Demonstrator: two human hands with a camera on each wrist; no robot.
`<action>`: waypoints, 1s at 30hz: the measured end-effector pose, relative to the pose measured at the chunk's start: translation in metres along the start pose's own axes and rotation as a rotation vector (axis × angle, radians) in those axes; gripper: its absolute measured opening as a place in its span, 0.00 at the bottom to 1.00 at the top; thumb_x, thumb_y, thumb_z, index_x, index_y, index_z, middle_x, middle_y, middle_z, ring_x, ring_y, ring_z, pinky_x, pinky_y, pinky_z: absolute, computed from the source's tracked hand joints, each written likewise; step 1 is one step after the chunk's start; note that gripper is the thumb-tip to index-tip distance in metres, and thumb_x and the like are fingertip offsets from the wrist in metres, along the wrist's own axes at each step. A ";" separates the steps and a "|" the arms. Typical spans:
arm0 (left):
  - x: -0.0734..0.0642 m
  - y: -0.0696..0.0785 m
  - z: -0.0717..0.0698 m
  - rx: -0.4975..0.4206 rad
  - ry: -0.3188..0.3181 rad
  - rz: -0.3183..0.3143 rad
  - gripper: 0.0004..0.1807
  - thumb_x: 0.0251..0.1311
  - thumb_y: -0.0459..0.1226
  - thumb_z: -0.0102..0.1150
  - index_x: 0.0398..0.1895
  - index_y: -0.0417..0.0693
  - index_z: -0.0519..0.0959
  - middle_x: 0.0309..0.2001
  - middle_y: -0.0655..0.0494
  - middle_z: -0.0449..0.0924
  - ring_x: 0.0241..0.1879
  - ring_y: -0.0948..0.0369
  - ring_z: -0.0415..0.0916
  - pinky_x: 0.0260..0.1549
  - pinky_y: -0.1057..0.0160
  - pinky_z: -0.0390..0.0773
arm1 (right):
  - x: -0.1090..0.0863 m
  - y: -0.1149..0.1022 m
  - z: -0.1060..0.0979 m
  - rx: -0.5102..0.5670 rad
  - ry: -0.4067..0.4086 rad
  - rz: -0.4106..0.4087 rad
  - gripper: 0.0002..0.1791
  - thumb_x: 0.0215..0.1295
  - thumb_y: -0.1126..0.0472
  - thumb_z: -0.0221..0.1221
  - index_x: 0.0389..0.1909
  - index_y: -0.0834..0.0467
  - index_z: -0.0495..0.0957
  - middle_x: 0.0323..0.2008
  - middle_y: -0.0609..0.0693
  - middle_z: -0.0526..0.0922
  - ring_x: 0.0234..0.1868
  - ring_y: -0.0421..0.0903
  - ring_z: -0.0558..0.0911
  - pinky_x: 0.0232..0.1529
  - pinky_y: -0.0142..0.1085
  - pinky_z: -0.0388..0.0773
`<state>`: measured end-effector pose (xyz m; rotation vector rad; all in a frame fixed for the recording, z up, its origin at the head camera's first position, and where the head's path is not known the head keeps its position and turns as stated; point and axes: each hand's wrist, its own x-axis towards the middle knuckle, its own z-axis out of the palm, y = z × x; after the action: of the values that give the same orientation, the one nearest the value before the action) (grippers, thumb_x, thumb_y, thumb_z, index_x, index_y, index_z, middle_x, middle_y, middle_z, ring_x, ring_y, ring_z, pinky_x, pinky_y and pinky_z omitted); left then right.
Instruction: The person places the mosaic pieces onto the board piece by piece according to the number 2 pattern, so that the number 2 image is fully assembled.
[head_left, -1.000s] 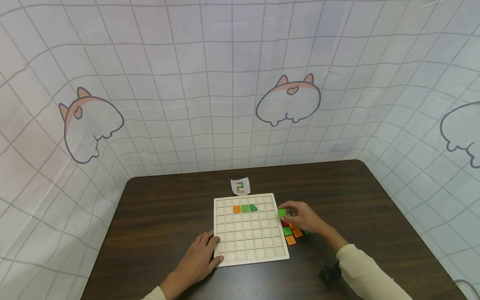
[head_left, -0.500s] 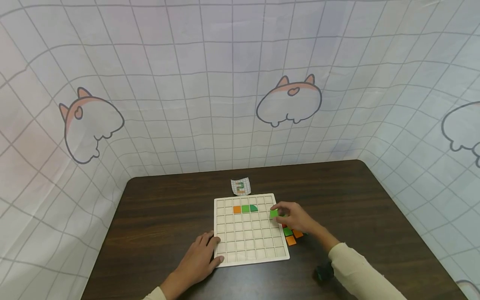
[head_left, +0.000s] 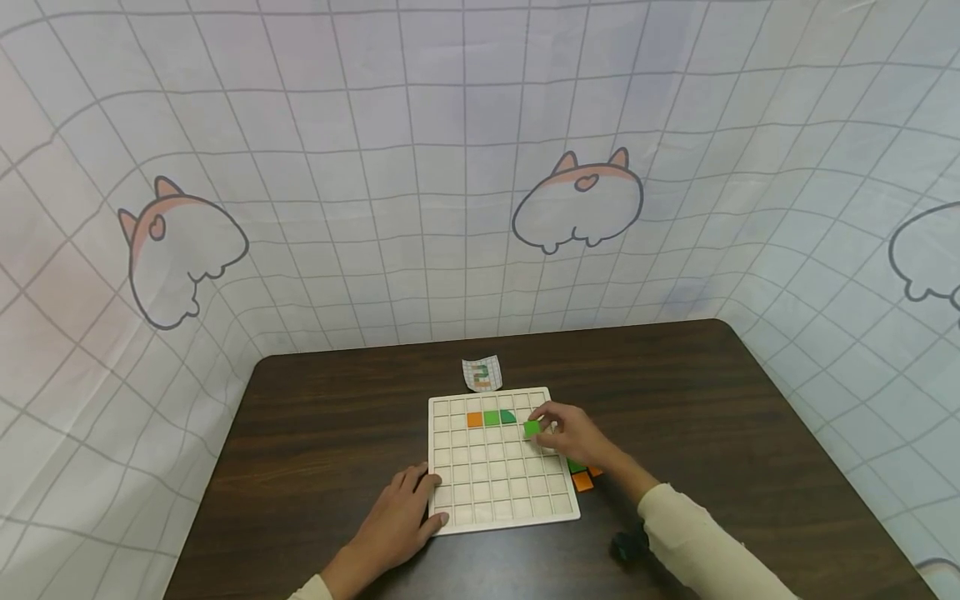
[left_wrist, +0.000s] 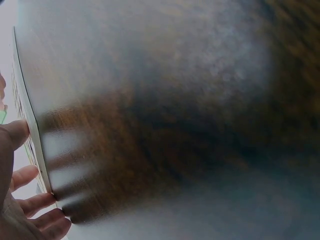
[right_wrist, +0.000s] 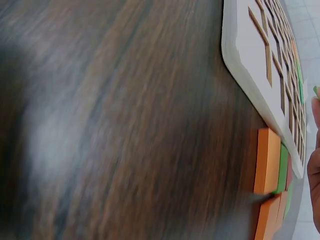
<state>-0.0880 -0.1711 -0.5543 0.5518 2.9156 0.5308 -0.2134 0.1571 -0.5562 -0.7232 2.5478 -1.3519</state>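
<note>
A cream gridded board [head_left: 480, 493] lies on the dark wooden table. In one of its upper rows sit an orange square tile [head_left: 475, 420], a green square tile [head_left: 491, 418] and a dark green rounded tile [head_left: 507, 416], side by side. My right hand [head_left: 572, 435] pinches a light green square tile [head_left: 532, 428] between thumb and fingers, close over the board, right of and slightly below that row. My left hand [head_left: 393, 512] rests at the board's lower left edge, thumb on the rim; in the left wrist view its fingers [left_wrist: 37, 204] extend along the edge.
Loose tiles, among them an orange one [head_left: 582, 482], lie by the board's right edge, partly behind my right forearm. Behind the board is a small paper card [head_left: 482, 373] with a coloured grid pattern. A dark object [head_left: 626, 547] shows below the right sleeve. A patterned white curtain [head_left: 360, 250] surrounds the table.
My right hand has moved left from the loose tiles to over the board, carrying the light green square tile. The left hand stays at the board's edge.
</note>
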 end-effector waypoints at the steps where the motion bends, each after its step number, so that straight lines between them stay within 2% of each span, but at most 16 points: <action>1: 0.000 0.000 0.000 0.000 0.001 0.000 0.28 0.68 0.52 0.60 0.64 0.47 0.71 0.69 0.35 0.66 0.68 0.38 0.65 0.60 0.37 0.70 | 0.001 -0.001 0.001 0.005 -0.003 0.011 0.14 0.62 0.64 0.67 0.49 0.56 0.81 0.36 0.49 0.82 0.27 0.39 0.74 0.29 0.29 0.72; 9: 0.001 0.001 0.000 -0.002 -0.006 -0.008 0.28 0.68 0.52 0.60 0.64 0.47 0.71 0.70 0.35 0.66 0.68 0.38 0.65 0.60 0.37 0.70 | 0.007 -0.005 0.011 0.051 -0.018 0.050 0.15 0.63 0.62 0.67 0.50 0.59 0.82 0.36 0.52 0.82 0.26 0.40 0.74 0.29 0.30 0.73; 19: 0.000 0.002 -0.002 -0.008 -0.009 -0.008 0.28 0.68 0.52 0.60 0.64 0.47 0.71 0.69 0.35 0.66 0.68 0.38 0.65 0.60 0.37 0.70 | 0.015 -0.006 0.023 -0.002 0.012 0.035 0.14 0.63 0.61 0.68 0.49 0.58 0.82 0.32 0.47 0.82 0.31 0.40 0.77 0.35 0.33 0.75; 30: 0.000 0.001 -0.001 0.004 0.000 -0.002 0.28 0.67 0.52 0.61 0.64 0.47 0.71 0.69 0.35 0.66 0.68 0.39 0.65 0.60 0.38 0.70 | 0.021 -0.005 0.033 -0.071 0.017 0.043 0.15 0.63 0.59 0.69 0.49 0.60 0.83 0.32 0.44 0.81 0.21 0.36 0.67 0.25 0.29 0.67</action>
<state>-0.0879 -0.1704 -0.5533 0.5500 2.9173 0.5248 -0.2176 0.1203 -0.5694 -0.6672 2.6207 -1.2652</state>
